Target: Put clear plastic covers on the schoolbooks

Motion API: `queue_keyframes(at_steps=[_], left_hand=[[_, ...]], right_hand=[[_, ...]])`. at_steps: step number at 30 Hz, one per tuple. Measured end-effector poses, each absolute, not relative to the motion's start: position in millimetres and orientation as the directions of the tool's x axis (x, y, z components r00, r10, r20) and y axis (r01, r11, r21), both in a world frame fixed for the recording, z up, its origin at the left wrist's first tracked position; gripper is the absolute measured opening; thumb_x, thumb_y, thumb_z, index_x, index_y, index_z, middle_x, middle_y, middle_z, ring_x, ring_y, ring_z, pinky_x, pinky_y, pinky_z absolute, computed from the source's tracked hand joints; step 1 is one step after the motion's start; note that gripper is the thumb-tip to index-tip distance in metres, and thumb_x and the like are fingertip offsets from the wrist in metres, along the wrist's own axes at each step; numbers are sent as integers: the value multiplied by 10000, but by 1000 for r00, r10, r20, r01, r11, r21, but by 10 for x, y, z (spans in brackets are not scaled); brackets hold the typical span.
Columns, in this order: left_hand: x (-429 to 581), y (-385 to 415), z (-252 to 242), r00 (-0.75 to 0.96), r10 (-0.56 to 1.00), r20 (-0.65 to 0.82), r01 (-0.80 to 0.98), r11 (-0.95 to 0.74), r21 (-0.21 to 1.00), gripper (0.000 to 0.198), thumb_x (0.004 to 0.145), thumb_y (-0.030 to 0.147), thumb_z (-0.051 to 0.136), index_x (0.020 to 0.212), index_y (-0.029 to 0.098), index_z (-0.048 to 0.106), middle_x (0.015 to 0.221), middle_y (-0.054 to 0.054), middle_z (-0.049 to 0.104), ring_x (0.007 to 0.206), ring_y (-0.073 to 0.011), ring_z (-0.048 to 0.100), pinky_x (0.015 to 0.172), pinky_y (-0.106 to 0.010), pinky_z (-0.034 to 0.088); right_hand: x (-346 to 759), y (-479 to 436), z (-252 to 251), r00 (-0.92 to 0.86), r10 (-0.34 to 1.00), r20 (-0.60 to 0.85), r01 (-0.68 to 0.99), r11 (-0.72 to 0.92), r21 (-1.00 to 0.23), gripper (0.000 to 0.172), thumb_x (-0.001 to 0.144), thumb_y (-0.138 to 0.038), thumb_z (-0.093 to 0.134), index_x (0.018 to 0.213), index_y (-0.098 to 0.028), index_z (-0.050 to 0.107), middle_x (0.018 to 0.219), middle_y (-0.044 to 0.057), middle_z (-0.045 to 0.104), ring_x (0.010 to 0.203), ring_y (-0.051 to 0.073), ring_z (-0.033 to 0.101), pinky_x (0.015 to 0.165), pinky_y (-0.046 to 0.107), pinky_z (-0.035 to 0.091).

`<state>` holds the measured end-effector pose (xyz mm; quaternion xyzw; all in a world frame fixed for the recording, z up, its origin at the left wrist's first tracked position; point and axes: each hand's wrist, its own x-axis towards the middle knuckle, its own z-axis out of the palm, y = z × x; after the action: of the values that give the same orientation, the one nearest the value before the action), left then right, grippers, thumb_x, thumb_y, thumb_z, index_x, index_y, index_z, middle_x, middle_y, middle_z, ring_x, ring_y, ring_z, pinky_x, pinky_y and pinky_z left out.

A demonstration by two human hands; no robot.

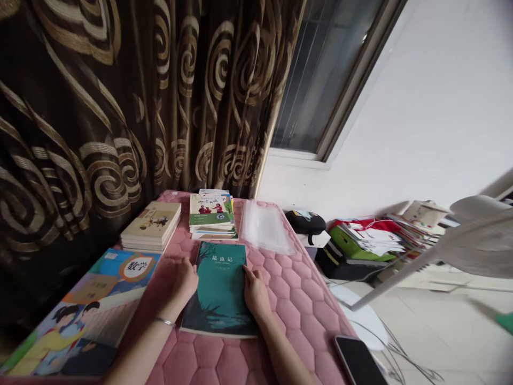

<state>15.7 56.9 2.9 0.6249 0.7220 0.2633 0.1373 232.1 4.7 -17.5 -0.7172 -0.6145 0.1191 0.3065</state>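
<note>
A dark teal book [220,289] with white characters lies on the pink quilted surface [294,315]. At its left edge is my left hand [186,280], fingers curled against the cover's side, a silver bracelet on the wrist. My right hand [255,289] holds the right edge, thumb on the cover and the other fingers partly hidden beside it. Behind the book stands a pile of booklets [212,214], with a stack of beige books [152,224] to its left and clear plastic sleeves [266,229] to its right.
A large colourful textbook [96,315] lies at the left. A phone [358,361] rests at the near right edge. Beyond the right edge are a black case [305,223], piled bags and papers [368,238], and a white stand [396,272]. A patterned curtain [132,107] hangs behind.
</note>
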Motion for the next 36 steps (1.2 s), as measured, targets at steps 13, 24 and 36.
queue_keyframes(at_steps=[13, 24, 36], left_hand=[[428, 142, 45, 422, 897, 130, 875, -441, 200, 540, 932, 411, 442, 1453, 270, 412, 1582, -88, 282, 1450, -285, 270, 1175, -498, 229], [410, 188, -29, 416, 893, 171, 879, -443, 175, 527, 912, 399, 474, 1427, 291, 454, 1579, -65, 292, 1447, -283, 278, 1178, -485, 235], [765, 617, 75, 466, 882, 71, 859, -470, 204, 538, 958, 307, 310, 1477, 177, 366, 1567, -105, 298, 1453, -254, 268, 1182, -505, 190]], right_hand=[[2297, -178, -169, 125, 971, 204, 927, -41, -372, 487, 961, -244, 317, 1416, -169, 476, 1303, 183, 552, 1150, 292, 559, 931, 416, 445], [2137, 477, 122, -180, 978, 102, 912, 205, -356, 547, 977, -382, 371, 1460, -126, 398, 1558, 129, 306, 1463, 271, 203, 1168, 485, 191], [2273, 672, -153, -112, 985, 128, 893, 156, -423, 584, 997, -356, 292, 1472, -19, 334, 1570, 171, 217, 1471, 273, 157, 1184, 466, 181]])
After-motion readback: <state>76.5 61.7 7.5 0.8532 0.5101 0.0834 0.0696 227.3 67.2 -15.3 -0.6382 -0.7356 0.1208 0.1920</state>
